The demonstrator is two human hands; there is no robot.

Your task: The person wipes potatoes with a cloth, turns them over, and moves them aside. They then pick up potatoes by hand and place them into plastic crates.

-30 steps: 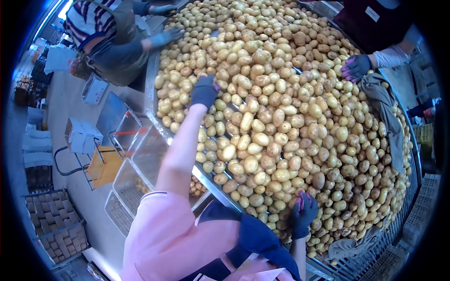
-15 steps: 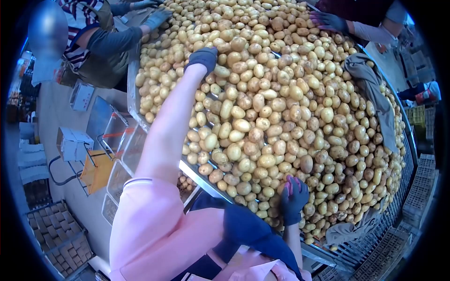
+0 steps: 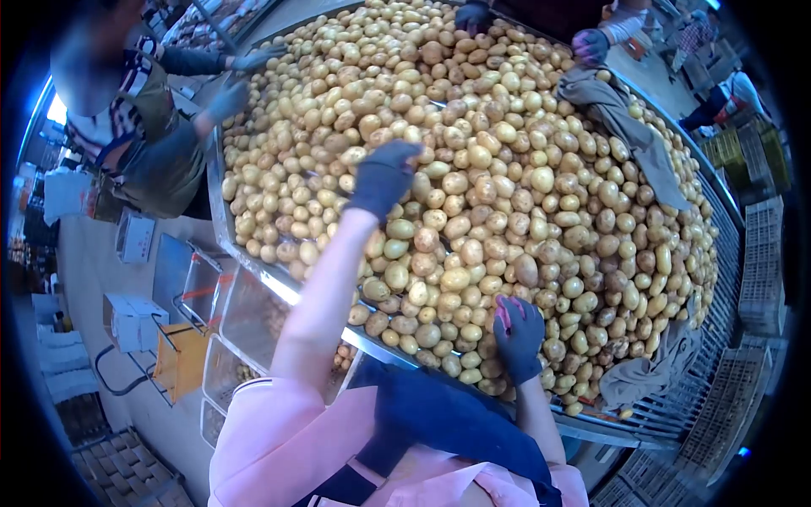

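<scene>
Head view shows rounded, yellow-tan potatoes (image 3: 486,188), some brown-blotched

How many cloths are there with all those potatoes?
2. A long cloth lies along the far right of the potatoes; a bunched cloth lies near the right front edge, right of the person's right hand. More may be hidden underneath.

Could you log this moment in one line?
left hand: gloved, at potatoes, farther out | right hand: gloved, at potatoes, closer in | holding: unclear for both
</scene>
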